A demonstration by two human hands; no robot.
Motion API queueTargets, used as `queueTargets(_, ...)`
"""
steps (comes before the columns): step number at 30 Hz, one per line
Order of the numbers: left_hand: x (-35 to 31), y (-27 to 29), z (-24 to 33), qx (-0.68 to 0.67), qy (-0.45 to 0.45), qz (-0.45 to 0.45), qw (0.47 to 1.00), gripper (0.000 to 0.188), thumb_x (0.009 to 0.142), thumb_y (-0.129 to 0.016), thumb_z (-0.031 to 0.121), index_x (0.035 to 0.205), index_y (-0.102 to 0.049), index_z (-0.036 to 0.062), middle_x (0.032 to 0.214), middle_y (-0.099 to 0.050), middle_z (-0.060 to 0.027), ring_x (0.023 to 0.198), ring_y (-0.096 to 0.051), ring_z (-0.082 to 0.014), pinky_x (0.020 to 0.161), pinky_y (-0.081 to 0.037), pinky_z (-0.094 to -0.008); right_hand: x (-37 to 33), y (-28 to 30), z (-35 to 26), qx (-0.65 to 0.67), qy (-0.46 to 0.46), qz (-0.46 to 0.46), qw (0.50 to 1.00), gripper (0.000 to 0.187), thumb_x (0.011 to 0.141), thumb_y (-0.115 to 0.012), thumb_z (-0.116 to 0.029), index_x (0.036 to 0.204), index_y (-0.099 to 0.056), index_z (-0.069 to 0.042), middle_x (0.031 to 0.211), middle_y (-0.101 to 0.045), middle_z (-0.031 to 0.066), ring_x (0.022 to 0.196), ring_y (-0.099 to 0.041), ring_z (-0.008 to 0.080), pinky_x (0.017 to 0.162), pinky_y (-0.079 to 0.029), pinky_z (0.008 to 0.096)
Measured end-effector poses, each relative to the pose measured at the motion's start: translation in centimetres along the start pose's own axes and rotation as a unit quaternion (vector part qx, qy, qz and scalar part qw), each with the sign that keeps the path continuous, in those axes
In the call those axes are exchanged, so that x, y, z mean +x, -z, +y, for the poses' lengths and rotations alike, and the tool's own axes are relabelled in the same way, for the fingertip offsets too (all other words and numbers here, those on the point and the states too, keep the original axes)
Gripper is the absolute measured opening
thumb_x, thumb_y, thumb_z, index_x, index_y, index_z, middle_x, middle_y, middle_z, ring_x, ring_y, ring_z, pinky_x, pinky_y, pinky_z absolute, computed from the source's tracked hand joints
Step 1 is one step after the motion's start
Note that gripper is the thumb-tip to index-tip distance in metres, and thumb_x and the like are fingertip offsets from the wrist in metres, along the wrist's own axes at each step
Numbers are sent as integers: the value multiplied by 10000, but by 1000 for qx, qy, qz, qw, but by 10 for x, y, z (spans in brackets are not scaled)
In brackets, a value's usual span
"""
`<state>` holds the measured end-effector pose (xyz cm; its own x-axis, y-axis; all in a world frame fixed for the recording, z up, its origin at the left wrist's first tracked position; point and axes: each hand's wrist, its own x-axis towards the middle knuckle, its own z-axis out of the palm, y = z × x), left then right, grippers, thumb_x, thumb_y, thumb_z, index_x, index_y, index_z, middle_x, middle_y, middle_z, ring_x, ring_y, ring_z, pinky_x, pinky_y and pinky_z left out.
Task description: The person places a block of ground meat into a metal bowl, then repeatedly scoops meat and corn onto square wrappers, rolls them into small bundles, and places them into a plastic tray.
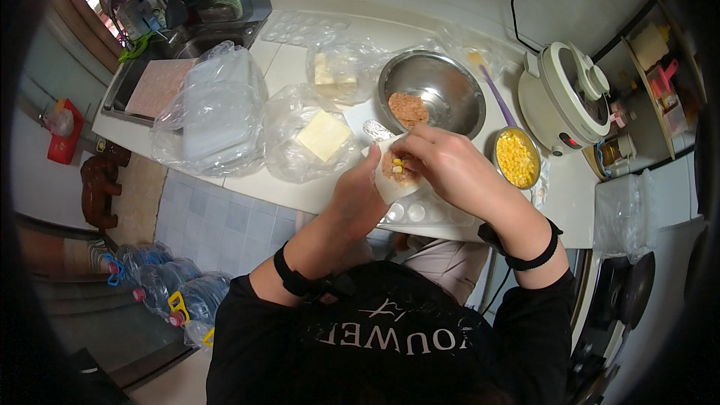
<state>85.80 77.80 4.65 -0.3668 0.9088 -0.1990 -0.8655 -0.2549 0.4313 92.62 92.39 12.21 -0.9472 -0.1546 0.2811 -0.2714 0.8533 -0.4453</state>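
Note:
My left hand (354, 196) holds a pale square dough wrapper (391, 192) above the counter's front edge. Minced meat (388, 167) is spread on it, topped with a few yellow corn kernels (398, 166). The fingers of my right hand (450, 163) are bent together over the filling at the wrapper's right side; their tips are partly hidden. Just beyond, a steel bowl (457, 90) contains more minced meat (407, 109). Right of my right hand sits a small dish of corn (517, 159), with a purple handle (498, 96) extending from it. A stack of wrappers (324, 135) lies left on a plastic bag.
More wrappers (334, 70) sit in clear plastic behind. Bagged white trays (217, 105) stand near the sink (196, 43) at left. A clear tray with round hollows (420, 214) lies below my hands. A cream cooker (559, 97) occupies the right; water bottles (161, 285) stand on the floor.

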Motion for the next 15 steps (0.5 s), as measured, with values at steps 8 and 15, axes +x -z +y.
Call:
queueTargets(8, -8, 0, 12, -10, -26, -18, 999, 581, 1038, -116, 375, 1413, -293, -32, 1391, -433, -181, 1308, -413, -300, 1103, -310, -432, -41, -6, 24, 209, -230, 68, 948, 206, 930, -570, -151, 1076, -521, -14, 897, -593, 89, 826, -589, 197, 734, -481, 337)
queueTargets(15, -18, -13, 12, 43, 28, 14, 999, 562, 1042, -156, 371, 1377, -344, -39, 1338, -482, -189, 1253, -469, -294, 1073, -344, -418, -56, -24, 33, 535, -283, -100, 790, 368, 980, -437, -96, 1339, -366, -60, 808, -544, 13, 708, -503, 91, 679, -427, 232)
